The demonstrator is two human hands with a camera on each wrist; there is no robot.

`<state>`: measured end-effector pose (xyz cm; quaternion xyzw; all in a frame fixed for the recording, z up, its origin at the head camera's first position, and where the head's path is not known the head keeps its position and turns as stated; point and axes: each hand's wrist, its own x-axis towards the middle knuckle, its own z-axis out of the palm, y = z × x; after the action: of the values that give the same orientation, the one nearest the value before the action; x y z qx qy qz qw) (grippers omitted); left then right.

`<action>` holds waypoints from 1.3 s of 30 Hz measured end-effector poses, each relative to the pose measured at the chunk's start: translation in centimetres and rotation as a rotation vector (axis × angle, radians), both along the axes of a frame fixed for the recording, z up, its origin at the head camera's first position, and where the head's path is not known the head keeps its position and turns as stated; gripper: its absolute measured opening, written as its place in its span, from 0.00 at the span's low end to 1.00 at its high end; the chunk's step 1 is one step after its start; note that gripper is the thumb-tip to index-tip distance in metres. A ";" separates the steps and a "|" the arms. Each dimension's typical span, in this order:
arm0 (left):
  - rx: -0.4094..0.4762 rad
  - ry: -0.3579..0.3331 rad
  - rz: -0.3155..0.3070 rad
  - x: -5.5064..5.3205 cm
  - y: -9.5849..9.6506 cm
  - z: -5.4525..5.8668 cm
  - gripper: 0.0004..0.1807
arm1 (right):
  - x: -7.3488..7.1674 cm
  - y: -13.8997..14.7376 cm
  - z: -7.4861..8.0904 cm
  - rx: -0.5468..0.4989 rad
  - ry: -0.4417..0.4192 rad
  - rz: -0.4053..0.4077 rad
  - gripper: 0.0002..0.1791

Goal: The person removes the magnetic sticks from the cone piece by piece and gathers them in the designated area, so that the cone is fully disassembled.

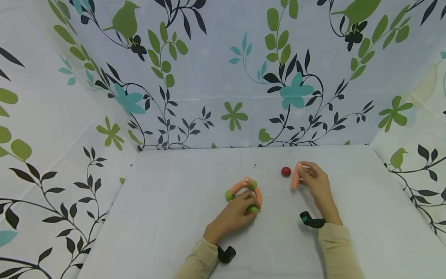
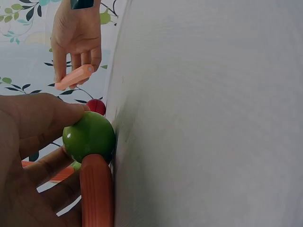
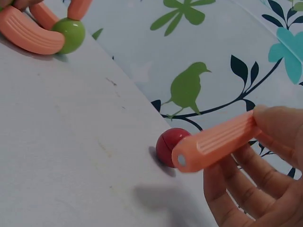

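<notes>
My left hand holds a near green ball, its thumb on top, in a joined ring of curved orange rods and green balls on the table. Another green ball sits at the ring's left. From the far green ball a further orange rod sticks up. My right hand pinches a straight orange rod by one end, raised over the table. A small round metal spot shows on the rod's free end. Just left of it lies a red ball.
The white table ends at the back against a hanging cloth printed with leaves and birds. Similar cloth hangs at both sides. Each wrist wears a black camera mount.
</notes>
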<state>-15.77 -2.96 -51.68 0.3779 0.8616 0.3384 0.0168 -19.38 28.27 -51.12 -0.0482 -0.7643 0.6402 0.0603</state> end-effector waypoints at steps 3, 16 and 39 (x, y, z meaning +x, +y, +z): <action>-0.006 -0.013 0.004 0.0 -0.2 0.0 0.09 | -0.5 0.2 -0.1 0.025 -0.047 -0.029 0.30; -0.010 -0.009 -0.005 -0.1 -0.1 -0.1 0.11 | -1.3 0.2 -1.0 0.079 -0.145 -0.151 0.29; -0.171 0.006 0.052 0.2 -0.5 0.6 0.10 | -1.6 -1.5 -3.0 0.375 -0.031 -0.273 0.22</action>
<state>-15.53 -3.41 -51.04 0.3535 0.8969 0.2629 0.0378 -21.01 26.80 -54.17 -0.1492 -0.8570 0.4722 0.1425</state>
